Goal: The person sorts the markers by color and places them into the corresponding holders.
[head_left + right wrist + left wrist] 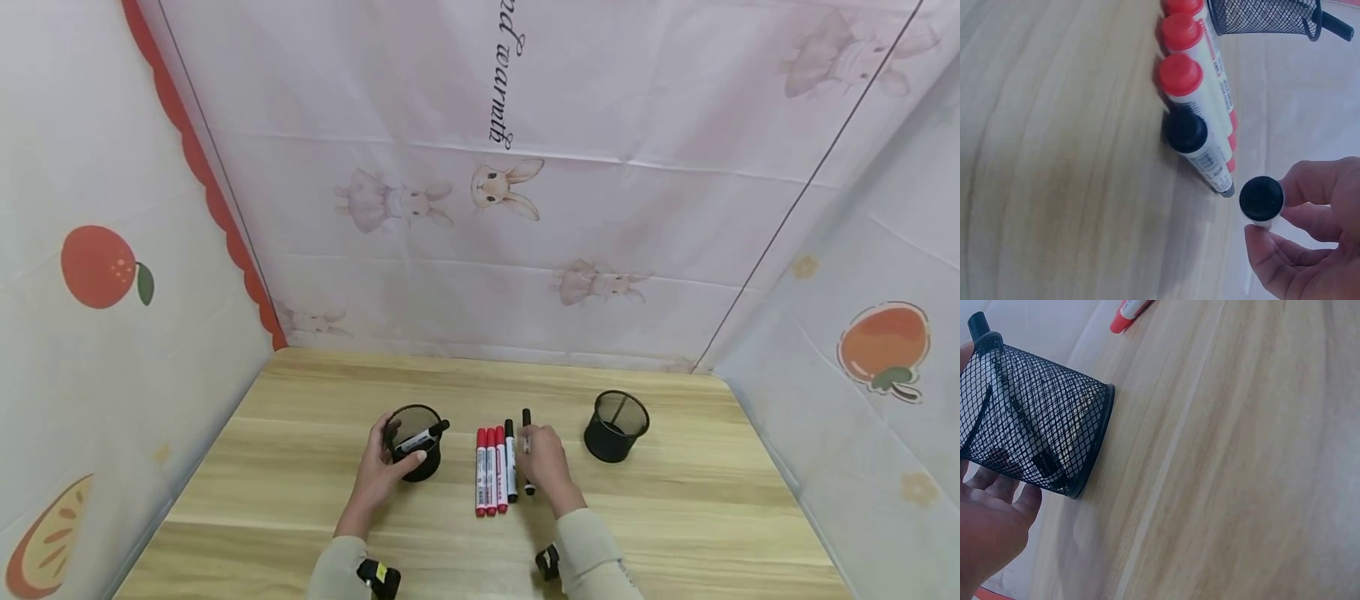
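One marker (1261,199) in right fingers (1305,182), clear of far table edge (487,365).

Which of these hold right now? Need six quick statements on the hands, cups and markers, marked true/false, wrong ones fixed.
1. The left hand grips a mesh cup. True.
2. Three red markers lie side by side on the table. True.
3. The right hand pinches a red marker. False: it pinches a black-capped marker.
4. A slanted marker sticks out past the gripped cup's rim. True.
5. The other mesh cup stands left of the red markers in the head view. False: it stands to their right.
6. Both hands touch the gripped cup. False: only the left does.
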Demonstrator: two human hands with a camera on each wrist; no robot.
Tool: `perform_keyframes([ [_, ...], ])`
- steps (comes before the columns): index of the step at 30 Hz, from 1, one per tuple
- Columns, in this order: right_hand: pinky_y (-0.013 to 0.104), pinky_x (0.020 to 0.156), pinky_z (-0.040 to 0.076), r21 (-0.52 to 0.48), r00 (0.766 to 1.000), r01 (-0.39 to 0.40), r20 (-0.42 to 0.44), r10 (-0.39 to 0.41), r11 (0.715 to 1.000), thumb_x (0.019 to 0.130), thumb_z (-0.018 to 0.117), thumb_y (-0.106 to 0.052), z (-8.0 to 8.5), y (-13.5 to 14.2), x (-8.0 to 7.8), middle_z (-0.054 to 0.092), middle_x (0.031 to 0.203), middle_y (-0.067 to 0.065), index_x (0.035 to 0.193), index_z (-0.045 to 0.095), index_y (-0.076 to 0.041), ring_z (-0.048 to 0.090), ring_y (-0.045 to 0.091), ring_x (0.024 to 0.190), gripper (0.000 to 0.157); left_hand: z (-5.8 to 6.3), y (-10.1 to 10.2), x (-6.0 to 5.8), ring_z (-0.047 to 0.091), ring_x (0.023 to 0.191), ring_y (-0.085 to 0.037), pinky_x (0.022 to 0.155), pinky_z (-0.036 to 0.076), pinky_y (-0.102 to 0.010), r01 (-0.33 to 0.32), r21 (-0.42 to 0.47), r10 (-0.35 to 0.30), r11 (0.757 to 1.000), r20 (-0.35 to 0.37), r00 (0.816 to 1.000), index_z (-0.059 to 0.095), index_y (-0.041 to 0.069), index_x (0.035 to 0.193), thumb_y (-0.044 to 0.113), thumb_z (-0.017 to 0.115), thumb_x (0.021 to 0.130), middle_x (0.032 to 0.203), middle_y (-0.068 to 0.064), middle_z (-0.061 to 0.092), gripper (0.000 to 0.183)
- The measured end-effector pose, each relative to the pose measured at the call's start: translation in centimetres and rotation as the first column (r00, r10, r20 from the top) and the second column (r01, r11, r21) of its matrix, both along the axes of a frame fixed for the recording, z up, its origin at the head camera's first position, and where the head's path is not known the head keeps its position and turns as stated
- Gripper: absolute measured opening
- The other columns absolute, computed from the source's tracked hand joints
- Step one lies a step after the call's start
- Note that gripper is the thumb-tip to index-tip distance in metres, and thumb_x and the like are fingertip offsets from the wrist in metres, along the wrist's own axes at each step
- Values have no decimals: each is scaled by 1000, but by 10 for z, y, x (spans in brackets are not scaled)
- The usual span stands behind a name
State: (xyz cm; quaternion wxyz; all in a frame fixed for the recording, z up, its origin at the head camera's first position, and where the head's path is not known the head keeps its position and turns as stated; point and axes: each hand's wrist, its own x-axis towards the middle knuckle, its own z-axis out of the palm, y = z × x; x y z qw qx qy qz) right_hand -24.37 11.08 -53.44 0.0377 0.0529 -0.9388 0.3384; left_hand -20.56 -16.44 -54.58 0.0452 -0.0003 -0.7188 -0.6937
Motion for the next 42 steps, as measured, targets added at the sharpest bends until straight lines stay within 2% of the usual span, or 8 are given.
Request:
perform_keyframes([
  [5,29,58,47,-55,1000,18,-24,-19,998,75,68,2,8,-2,3,55,93,15,111,63,4,51,21,74,37,-13,-2,-7,24,134,-27,108,16,-47,-18,-17,18,1000,-19,1000,25,16,143,17,77,77,143,-14,33,85],
  [8,30,60,47,-75,999,29,-22,-31,997,76,68,-1,11,-3,4,55,95,14,112,63,2,51,21,76,37,-13,-2,-7,25,133,-28,108,16,-48,-21,-7,21,1000,-22,1000,24,13,144,15,78,77,143,-15,32,86],
  [12,32,63,48,-101,999,41,-21,-43,994,76,69,-3,12,-4,6,56,97,14,112,63,1,52,21,77,37,-12,-1,-7,25,134,-27,108,17,-47,-23,-9,23,1000,-13,1000,26,17,143,16,78,77,143,-14,33,85],
  [20,30,60,47,-158,998,38,-40,-44,987,75,70,-3,11,-6,4,56,95,12,109,62,-2,53,19,75,35,-12,-1,-7,25,133,-27,108,17,-48,-22,-15,22,1000,-22,1000,26,16,143,18,77,77,143,-14,33,83],
  [26,28,58,47,-190,999,31,-19,-36,981,75,70,-2,11,-7,6,57,97,12,111,60,-2,54,19,75,38,-12,0,-6,26,133,-27,108,18,-47,-31,-16,31,999,-20,999,25,15,143,15,78,77,142,-14,34,85],
  [35,29,59,48,-226,999,36,-28,-43,974,75,70,-2,10,-9,7,57,96,11,110,58,-3,56,22,78,36,-13,-2,-6,22,135,-29,108,14,-49,-7,10,7,1000,12,1000,23,15,145,15,78,77,145,-16,30,87],
  [42,29,60,49,-259,998,24,-45,-37,966,75,70,0,9,-11,4,57,95,10,109,55,-4,56,20,76,38,-12,-1,-6,23,134,-27,108,15,-48,-14,7,14,1000,9,1000,24,19,144,16,77,77,145,-16,29,86],
])
